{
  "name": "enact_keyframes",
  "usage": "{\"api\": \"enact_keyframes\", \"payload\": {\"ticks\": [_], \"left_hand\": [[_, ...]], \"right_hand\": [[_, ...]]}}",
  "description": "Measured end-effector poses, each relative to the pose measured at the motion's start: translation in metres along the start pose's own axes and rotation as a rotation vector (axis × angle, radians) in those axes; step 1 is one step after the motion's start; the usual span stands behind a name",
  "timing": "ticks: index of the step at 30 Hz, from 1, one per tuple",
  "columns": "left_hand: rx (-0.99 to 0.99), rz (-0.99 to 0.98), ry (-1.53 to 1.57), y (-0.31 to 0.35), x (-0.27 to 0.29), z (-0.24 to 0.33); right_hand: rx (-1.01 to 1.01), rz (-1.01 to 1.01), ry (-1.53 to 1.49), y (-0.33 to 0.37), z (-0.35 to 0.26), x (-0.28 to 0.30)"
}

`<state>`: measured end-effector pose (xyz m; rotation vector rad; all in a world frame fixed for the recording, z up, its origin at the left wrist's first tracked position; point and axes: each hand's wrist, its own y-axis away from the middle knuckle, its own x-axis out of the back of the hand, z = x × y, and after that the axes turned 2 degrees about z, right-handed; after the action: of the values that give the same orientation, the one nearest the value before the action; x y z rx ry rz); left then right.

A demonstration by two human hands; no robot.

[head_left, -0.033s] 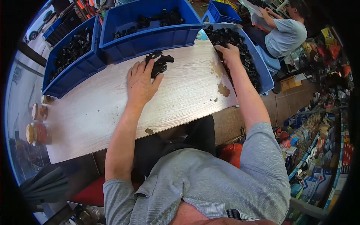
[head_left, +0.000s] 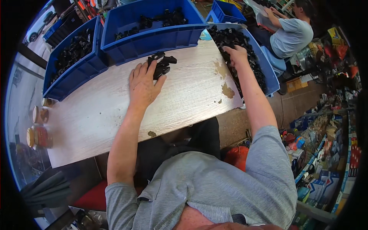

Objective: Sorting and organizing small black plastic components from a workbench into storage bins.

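Note:
My left hand (head_left: 144, 85) lies on the pale wooden tabletop (head_left: 184, 92), fingers stretched forward and thumb spread to the side. Its index and middle fingertips touch a small group of black plastic parts (head_left: 164, 66); their exact kind is too unclear to name. On the right, my right hand (head_left: 238, 57) is over the near-left edge of a blue bin (head_left: 273, 82) heaped with similar black parts (head_left: 257, 63). The fingers of that hand bend down toward the heap. Whatever they grip cannot be made out against the black parts.
Two more blue bins, one at the far left (head_left: 74, 80) and one at the back (head_left: 157, 40), hold black parts. Several lidded jars (head_left: 40, 137) line the table's left edge. Another person (head_left: 292, 32) sits beyond the right bin. Packed shelves (head_left: 318, 180) stand at right.
My right hand has shifted slightly to the right, farther over the heap in the bin. My left hand and the parts beside it look almost the same.

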<state>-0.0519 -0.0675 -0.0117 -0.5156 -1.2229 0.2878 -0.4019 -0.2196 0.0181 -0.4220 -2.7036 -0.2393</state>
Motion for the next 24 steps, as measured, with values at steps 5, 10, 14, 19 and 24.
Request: {"api": "enact_keyframes", "payload": {"ticks": [5, 10, 14, 19, 24], "left_hand": [[-0.014, 0.002, 0.002, -0.004, 0.0, 0.005], [-0.034, -0.019, -0.026, -0.003, -0.001, 0.006], [-0.019, -0.068, -0.053, -0.003, 0.005, 0.009], [-0.018, -0.016, -0.065, -0.001, 0.001, 0.005], [-0.024, -0.011, -0.046, -0.005, -0.001, 0.01]], "right_hand": [[-0.129, 0.173, -0.25, -0.012, 0.016, 0.079], [-0.133, 0.303, -0.323, 0.001, 0.035, 0.111], [-0.137, 0.148, -0.313, 0.033, 0.036, 0.103], [-0.081, 0.061, -0.165, 0.054, 0.051, 0.069], [0.257, 0.165, 0.303, 0.03, 0.095, 0.05]]}}
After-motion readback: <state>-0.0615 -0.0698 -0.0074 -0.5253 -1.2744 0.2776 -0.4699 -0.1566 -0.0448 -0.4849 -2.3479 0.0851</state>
